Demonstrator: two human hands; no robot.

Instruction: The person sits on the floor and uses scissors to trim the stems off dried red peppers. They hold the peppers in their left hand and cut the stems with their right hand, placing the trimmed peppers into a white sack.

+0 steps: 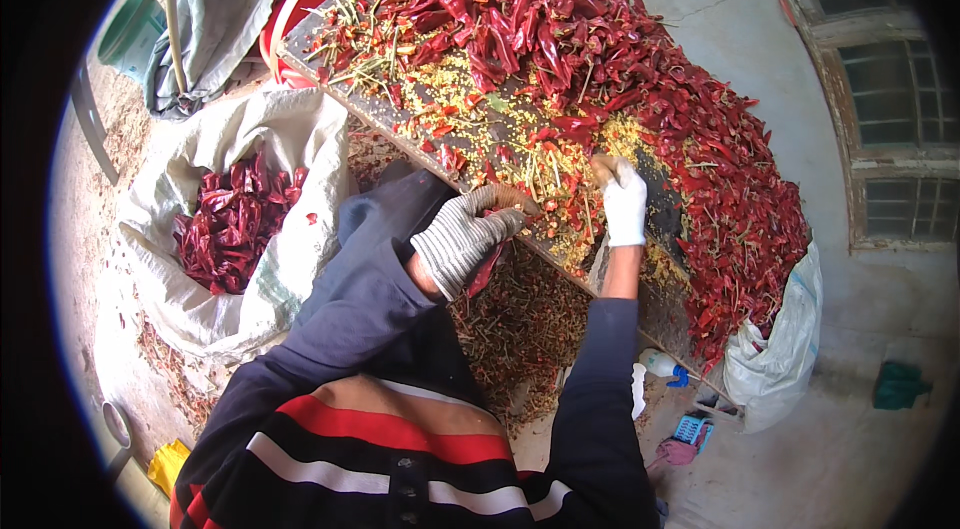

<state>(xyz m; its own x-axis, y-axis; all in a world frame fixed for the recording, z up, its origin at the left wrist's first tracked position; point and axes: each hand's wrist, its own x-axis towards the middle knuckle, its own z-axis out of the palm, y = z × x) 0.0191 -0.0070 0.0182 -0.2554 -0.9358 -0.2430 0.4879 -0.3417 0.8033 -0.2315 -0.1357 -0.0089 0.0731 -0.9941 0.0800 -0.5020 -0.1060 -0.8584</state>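
Note:
Both my hands wear work gloves. My left hand [480,232], in a striped glove, is closed on a dried red chili pepper [486,270] at the near edge of the wooden table [420,146]. My right hand [621,199], in a white glove with brown fingertips, is over the seeds to its right; its fingers are curled, and whether they hold anything is hidden. Beyond both hands lies a large heap of dried red chili peppers [555,41]. Yellow chili seeds [450,90], stems and broken pods are scattered across the tabletop.
A white woven sack [300,281] of chilies stands at my left. Another white sack [780,371] hangs at the table's right end. Stems and debris [517,326] cover the floor below the table edge. A red basket [289,26] and a green bucket [133,33] stand at upper left.

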